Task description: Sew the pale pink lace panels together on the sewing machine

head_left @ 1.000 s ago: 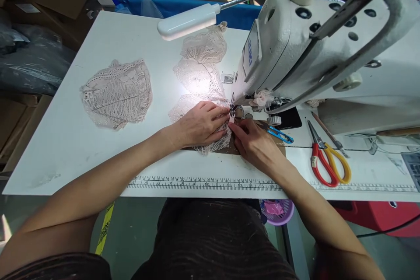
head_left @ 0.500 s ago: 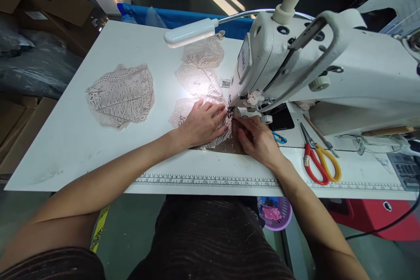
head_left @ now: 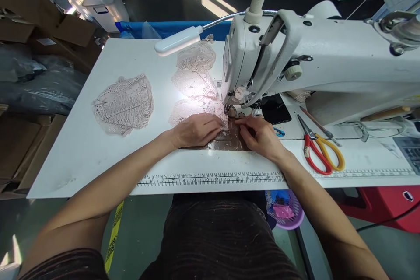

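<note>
Pale pink lace fabric lies bunched left of the needle on the white sewing machine, lit by the lamp. My left hand is closed at its near edge, the fingers pressed together on the lace close to the presser foot. Just right of the needle, over a brown plate, my right hand has thumb and forefinger brought together. Whatever is between them, if anything, is too small to see. More lace trails away behind in a chain of pieces.
A separate lace piece lies on the left of the table. Scissors with red and yellow handles lie at right, near a dark phone. A white lamp hangs over the lace. A printed ruler runs along the front edge.
My left hand has slid toward me, its spread fingers now drawn together at the lace's near edge. The right hand stays beside the needle. The view has shifted slightly.
</note>
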Motion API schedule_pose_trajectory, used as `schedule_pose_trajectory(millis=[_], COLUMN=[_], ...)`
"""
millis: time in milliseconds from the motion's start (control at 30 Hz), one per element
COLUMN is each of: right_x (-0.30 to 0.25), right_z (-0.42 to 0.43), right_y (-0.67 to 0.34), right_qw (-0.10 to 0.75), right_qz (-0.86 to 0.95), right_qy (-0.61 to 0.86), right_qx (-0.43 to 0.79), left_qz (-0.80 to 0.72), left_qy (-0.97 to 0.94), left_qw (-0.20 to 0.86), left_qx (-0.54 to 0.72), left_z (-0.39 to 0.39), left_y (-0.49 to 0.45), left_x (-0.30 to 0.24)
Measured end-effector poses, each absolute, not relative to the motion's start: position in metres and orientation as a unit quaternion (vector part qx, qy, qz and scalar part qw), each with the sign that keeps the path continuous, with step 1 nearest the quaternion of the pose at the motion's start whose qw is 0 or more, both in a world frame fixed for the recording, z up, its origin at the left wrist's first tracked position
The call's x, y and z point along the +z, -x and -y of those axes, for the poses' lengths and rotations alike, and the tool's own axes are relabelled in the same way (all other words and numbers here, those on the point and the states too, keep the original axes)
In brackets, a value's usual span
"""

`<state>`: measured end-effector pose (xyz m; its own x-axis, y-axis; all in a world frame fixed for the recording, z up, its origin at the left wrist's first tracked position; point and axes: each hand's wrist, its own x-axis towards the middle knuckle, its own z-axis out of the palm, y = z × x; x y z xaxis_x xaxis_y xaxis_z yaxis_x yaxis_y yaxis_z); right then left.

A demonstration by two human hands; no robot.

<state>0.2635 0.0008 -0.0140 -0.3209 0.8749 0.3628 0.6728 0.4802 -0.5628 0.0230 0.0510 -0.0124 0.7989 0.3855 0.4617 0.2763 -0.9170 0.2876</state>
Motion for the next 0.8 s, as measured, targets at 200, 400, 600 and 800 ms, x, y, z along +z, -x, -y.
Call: schedule_pose_trajectory(millis=[200, 400, 600, 800], right_x=[-0.0176, -0.0178, -0.0134, -0.0131], right_z=[0.0049, 0.0062, 0.006, 0.0054], right_y=[-0.2578, -0.2573, -0.2616, -0.2622], right_qw=[0.24, 0.221, 0.241, 0.239], right_qz=[0.872, 0.883, 0.885, 0.88], right_qy=[0.408, 0.399, 0.369, 0.377], right_qx=[0.125, 0.114, 0.153, 0.161], left_qz=[-0.321, -0.219, -0.147, -0.165], left_qy=[-0.864, -0.932, -0.951, -0.933], left_qw=[0.1, 0.045, -0.039, 0.011], left_qx=[0.375, 0.285, 0.271, 0.319], left_z=[-0.0501, -0.0493, -0.0523, -0.0516], left_y=[-0.0268, -0.0259, -0.0258, -0.0263], left_x=[-0.0164, -0.0137, -0.0151, -0.0178])
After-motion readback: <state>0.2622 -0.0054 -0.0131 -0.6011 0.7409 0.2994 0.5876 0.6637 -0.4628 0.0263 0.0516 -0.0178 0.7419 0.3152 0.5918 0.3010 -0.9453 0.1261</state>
